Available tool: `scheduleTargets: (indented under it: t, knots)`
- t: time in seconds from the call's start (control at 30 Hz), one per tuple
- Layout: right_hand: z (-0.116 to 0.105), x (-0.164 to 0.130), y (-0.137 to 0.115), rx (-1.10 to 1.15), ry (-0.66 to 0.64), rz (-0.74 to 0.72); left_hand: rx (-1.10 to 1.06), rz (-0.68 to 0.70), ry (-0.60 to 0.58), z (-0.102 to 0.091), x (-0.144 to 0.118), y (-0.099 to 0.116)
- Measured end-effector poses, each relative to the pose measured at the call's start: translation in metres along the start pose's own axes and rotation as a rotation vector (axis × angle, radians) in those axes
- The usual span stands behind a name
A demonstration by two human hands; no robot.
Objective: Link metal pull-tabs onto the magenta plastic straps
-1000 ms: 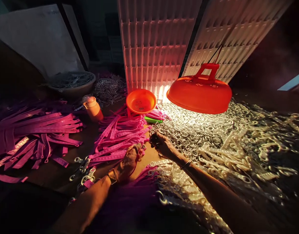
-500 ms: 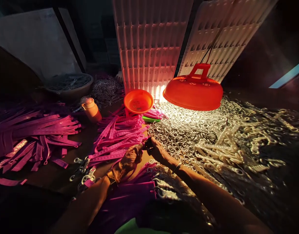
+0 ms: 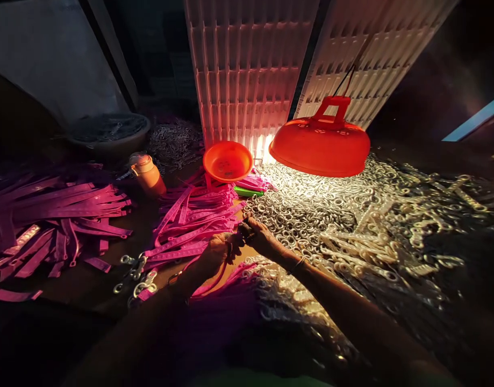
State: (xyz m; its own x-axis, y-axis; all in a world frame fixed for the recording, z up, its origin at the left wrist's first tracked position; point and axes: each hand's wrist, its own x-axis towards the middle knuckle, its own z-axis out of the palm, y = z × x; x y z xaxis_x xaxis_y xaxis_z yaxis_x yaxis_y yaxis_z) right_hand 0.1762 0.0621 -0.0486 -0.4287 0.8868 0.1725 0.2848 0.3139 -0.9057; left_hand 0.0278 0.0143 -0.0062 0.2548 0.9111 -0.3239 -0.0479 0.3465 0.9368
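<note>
Left hand (image 3: 215, 251) pinching a flat pink strap (image 3: 208, 284); right hand (image 3: 258, 235) clamped on something small and dark, beside glinting metal rings (image 3: 311, 215).

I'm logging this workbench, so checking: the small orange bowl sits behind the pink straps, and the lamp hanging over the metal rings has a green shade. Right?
Not quite. The head view shows the hanging lamp shade is orange-red, not green. The rest holds: the small orange bowl sits behind the pink straps, and the lamp hangs over the metal rings.
</note>
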Motion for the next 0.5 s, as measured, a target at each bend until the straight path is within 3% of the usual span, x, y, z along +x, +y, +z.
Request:
scheduleTargets:
  t: [0.1, 0.27, 0.43, 0.5]
  knots:
    - [-0.013, -0.008, -0.026, -0.213, -0.134, -0.1, -0.014, -0.08, 0.022, -0.007, 0.003, 0.013]
    - [-0.019, -0.049, -0.062, -0.487, -0.165, -0.231, 0.132, -0.092, -0.158, -0.016, -0.016, 0.035]
    - [-0.015, -0.095, -0.079, -0.437, -0.235, -0.106, 0.247, -0.11, -0.358, -0.01, -0.043, 0.025]
    - [-0.014, -0.108, -0.08, -0.386, -0.234, -0.035, 0.235, -0.101, -0.384, -0.004, -0.054, 0.016]
